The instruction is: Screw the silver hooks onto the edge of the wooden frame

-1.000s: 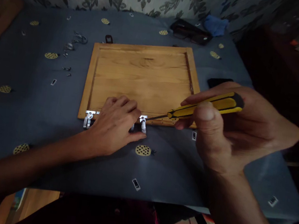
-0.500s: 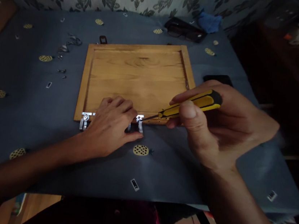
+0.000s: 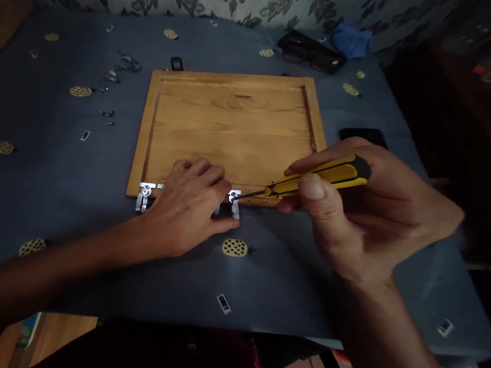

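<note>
A wooden panel (image 3: 235,123) with a raised frame lies flat on the table. Along its front edge sits a silver metal bracket (image 3: 145,191), its curved arms jutting toward me past the wood. My left hand (image 3: 189,207) covers the bracket's middle, fingers bent over it and thumb beside its right arm. In my right hand (image 3: 346,202) is a yellow-and-black screwdriver (image 3: 318,178), pinched by the handle and slanting down to the left. Its tip meets the bracket's right end, at or very near a screw there; the exact contact is too small to tell.
Loose metal pieces (image 3: 128,63) and small screws (image 3: 107,113) lie left of the panel. A dark latch (image 3: 176,64) shows at its back edge. Behind are dark glasses (image 3: 310,52) and a blue cloth (image 3: 351,40). A black phone-like slab (image 3: 363,136) lies right.
The whole view has shifted slightly, so the table's things appear a little farther right. Both hands keep their places on the bracket and screwdriver.
</note>
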Tool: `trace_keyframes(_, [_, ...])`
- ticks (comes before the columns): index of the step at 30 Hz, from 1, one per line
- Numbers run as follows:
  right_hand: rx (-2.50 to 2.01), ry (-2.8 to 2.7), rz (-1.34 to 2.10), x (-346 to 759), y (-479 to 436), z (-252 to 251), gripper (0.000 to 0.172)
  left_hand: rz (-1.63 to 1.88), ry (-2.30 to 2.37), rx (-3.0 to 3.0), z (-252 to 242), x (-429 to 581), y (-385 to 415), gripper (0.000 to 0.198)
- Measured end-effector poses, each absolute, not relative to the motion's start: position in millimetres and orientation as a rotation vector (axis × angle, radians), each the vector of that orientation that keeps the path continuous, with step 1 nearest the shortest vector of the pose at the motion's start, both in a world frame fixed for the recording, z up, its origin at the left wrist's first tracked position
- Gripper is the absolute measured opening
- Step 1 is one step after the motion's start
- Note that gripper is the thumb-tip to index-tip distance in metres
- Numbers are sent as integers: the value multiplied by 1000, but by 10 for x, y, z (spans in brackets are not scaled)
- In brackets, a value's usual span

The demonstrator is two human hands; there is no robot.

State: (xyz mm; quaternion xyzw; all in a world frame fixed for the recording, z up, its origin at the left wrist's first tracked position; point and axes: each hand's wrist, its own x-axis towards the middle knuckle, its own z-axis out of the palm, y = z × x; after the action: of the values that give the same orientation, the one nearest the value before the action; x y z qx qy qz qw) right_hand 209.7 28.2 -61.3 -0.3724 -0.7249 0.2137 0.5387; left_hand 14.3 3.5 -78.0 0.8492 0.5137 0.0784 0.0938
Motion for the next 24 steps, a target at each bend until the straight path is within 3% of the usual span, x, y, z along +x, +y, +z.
trace_keyframes(8, [-803, -1676, 679, 2063, 308, -624, 20, 218, 1524, 2478, -751, 162, 41, 33])
trace_keyframes(14, [-751, -1669, 800, 2082, 336, -616, 39, 242, 1500, 2491, -784, 149, 31, 35])
trace_keyframes(24, [-664, -1641, 818, 2007, 486, -601, 33, 320, 1497, 2507, -841, 145, 31, 32])
